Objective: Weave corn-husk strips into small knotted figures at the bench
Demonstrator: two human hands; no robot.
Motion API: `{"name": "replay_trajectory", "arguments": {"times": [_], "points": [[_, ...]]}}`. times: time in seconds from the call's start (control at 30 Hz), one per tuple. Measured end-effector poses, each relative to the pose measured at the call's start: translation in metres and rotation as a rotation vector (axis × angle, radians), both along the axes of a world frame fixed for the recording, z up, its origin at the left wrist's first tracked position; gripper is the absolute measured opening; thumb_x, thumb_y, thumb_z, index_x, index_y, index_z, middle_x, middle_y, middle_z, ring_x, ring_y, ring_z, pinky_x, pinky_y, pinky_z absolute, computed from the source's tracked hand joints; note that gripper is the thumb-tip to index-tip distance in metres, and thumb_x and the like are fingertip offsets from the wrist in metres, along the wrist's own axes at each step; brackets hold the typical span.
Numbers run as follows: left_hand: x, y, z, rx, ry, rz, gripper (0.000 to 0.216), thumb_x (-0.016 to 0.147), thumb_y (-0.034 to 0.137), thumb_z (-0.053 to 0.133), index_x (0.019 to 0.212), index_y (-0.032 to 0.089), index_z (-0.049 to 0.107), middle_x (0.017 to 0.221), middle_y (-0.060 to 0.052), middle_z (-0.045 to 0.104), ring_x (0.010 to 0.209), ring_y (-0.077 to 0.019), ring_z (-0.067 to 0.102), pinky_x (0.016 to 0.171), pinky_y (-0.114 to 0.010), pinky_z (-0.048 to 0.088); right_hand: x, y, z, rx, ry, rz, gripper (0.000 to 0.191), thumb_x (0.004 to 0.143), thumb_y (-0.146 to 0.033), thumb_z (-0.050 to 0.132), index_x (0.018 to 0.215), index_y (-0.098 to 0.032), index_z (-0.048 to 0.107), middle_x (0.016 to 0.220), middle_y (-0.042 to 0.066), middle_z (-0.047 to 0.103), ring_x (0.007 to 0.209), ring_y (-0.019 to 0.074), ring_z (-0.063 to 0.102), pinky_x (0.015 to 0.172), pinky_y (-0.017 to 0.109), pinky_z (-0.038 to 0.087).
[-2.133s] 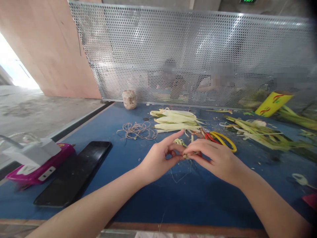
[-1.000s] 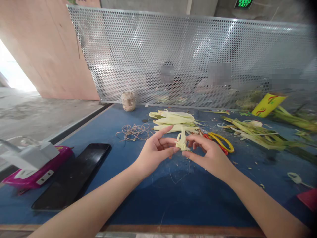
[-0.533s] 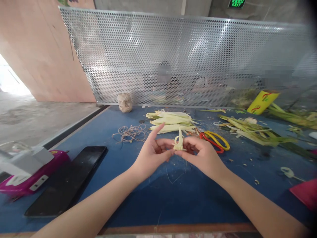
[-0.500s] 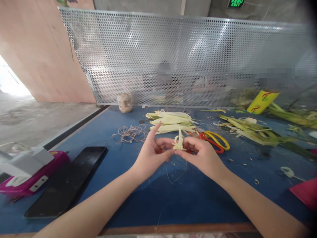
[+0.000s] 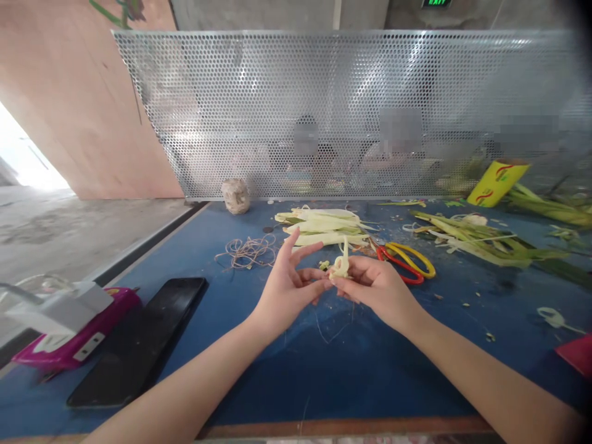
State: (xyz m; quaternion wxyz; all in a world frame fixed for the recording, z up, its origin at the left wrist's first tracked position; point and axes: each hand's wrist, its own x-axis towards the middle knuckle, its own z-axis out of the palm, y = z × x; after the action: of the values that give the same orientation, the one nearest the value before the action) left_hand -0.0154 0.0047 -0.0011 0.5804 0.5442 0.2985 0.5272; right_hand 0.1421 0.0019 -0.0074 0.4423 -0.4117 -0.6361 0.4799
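A small knotted piece of pale yellow leaf strip is held up above the blue table, one end sticking upward. My left hand pinches its left side with thumb and middle fingers, index finger stretched out. My right hand pinches its right side, fingers curled around it. Just behind the hands lies a pile of pale leaf strips. Red and yellow-handled scissors lie right of the hands.
A tangle of brown string and a string ball lie at the back left. A black phone and a pink-and-white device sit at the left. Green leaves, a yellow container and a perforated metal screen stand behind.
Both hands lifted the leaf piece off the table and brought it upright. My left index and middle fingers have spread out more. The view shifted slightly.
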Motion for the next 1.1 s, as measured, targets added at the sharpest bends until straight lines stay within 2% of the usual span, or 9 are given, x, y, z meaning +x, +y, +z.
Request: {"name": "replay_trajectory", "arguments": {"times": [0.17,0.43,0.77,0.87,1.0,1.1], "points": [[0.001,-0.002,-0.004,-0.031,0.045,-0.041,0.085,0.063,0.005,0.067,0.131,0.032,0.023,0.125,-0.012,0.046,0.068,-0.0108,0.06,0.041,-0.016,0.041,0.002,0.004,-0.003,-0.015,0.132,0.007,0.015,0.073,-0.031,0.064,0.073,-0.015,0.062,0.059,0.0,0.058,0.048,0.0067,0.048,0.044,0.019,0.037],[0.001,-0.007,-0.012,-0.068,0.204,-0.16,0.09,0.064,0.005,0.064,0.135,0.032,0.015,0.129,-0.012,0.04,0.069,-0.0074,0.055,0.044,-0.016,0.041,0.009,0.015,-0.005,0.069,0.431,0.018,0.008,0.075,-0.024,0.065,0.079,-0.018,0.064,0.052,-0.004,0.054,0.041,0.0046,0.039,0.04,0.02,0.031],[-0.001,-0.01,-0.013,-0.057,0.341,-0.243,0.088,0.065,0.005,0.061,0.135,0.032,0.016,0.13,-0.013,0.038,0.068,-0.0076,0.055,0.049,-0.02,0.042,0.009,0.012,-0.004,0.071,0.389,0.015,0.009,0.074,-0.025,0.066,0.08,-0.018,0.066,0.051,-0.004,0.053,0.04,0.0051,0.041,0.04,0.021,0.033],[-0.001,-0.01,-0.011,0.018,0.356,-0.2,0.088,0.065,0.01,0.065,0.135,0.03,0.017,0.127,-0.014,0.043,0.072,-0.0108,0.056,0.058,-0.027,0.046,0.01,0.011,-0.002,0.066,0.34,0.005,0.013,0.074,-0.028,0.066,0.081,-0.017,0.065,0.052,-0.004,0.054,0.04,0.0055,0.041,0.04,0.021,0.034],[-0.004,-0.006,-0.004,0.216,0.278,0.008,0.073,0.072,0.019,0.064,0.133,0.023,0.024,0.118,-0.012,0.054,0.097,-0.02,0.056,0.077,-0.035,0.045,0.01,0.006,0.002,-0.007,0.164,0.028,0.016,0.072,-0.029,0.067,0.083,-0.017,0.065,0.058,-0.002,0.058,0.048,0.0075,0.05,0.046,0.021,0.04],[-0.006,-0.003,0.0,0.264,0.221,0.06,0.063,0.076,0.019,0.06,0.131,0.021,0.028,0.102,-0.009,0.063,0.094,-0.0191,0.059,0.081,-0.035,0.045,0.008,0.003,0.002,-0.026,0.087,0.125,0.018,0.074,-0.026,0.065,0.09,-0.017,0.064,0.065,0.0,0.062,0.053,0.0077,0.052,0.05,0.02,0.042]]}}
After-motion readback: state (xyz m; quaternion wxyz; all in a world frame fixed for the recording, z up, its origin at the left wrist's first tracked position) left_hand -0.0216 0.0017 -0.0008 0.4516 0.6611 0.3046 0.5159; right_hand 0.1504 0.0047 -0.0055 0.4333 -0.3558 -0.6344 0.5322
